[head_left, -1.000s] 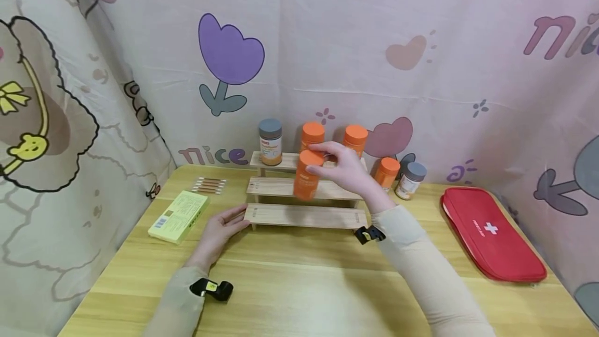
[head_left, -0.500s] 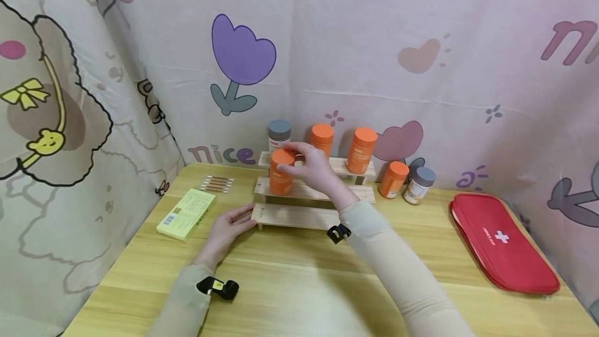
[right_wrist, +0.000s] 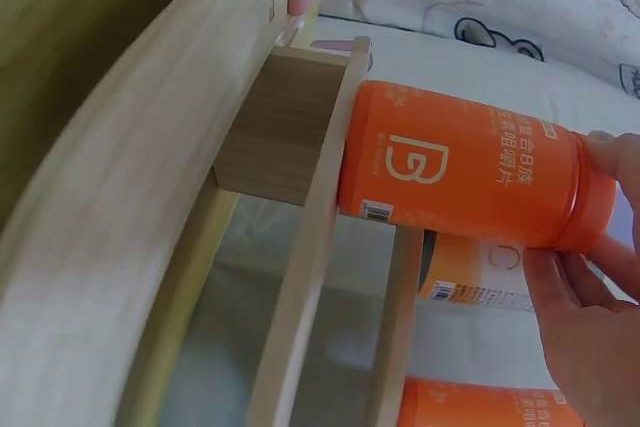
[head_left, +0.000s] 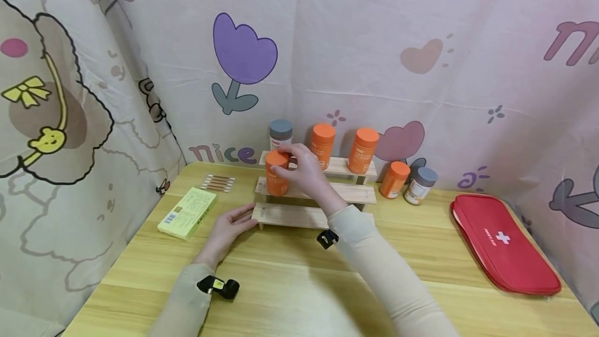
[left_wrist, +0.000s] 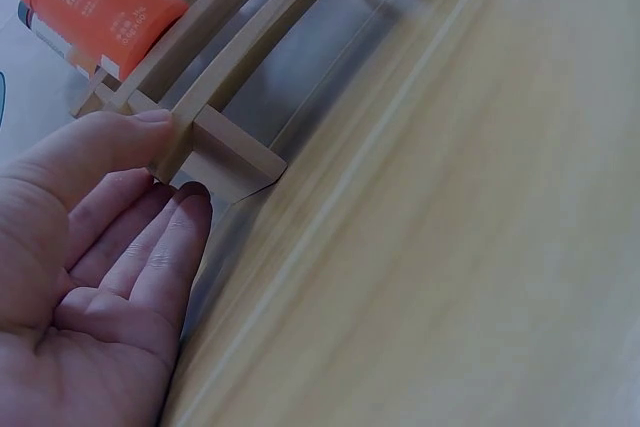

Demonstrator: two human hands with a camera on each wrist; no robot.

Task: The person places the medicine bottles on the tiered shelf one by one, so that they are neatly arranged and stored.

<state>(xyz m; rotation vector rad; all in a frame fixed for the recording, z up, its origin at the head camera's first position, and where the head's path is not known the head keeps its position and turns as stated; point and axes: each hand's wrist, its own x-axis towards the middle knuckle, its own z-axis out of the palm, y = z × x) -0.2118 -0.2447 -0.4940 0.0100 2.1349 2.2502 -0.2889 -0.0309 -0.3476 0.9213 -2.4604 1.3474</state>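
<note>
My right hand (head_left: 306, 173) grips an orange supplement bottle (head_left: 277, 175) by its cap. The bottle is upright at the left end of the middle step, its base right at the board in the right wrist view. It partly hides a grey-capped bottle (head_left: 281, 133) on the top step. My left hand (head_left: 228, 233) pinches the left end of the three-step wooden display rack (head_left: 292, 215) at its lowest board; in the left wrist view the thumb (left_wrist: 130, 132) lies against the board's end, with fingertips below. Two more orange bottles, one mid-top (head_left: 323, 144) and one top-right (head_left: 362, 151), stand on the rack.
Right of the rack stand a smaller orange bottle (head_left: 394, 179) and a grey-capped white bottle (head_left: 420, 186). A red first-aid pouch (head_left: 505, 243) lies at the right. On the left are a yellow-green box (head_left: 188, 213) and several cotton swabs (head_left: 218, 183). A printed curtain (head_left: 346, 56) hangs behind.
My right hand has carried the orange bottle leftward and down to the middle step's left end. My left hand keeps its place at the rack; the head view has turned slightly right-to-left.
</note>
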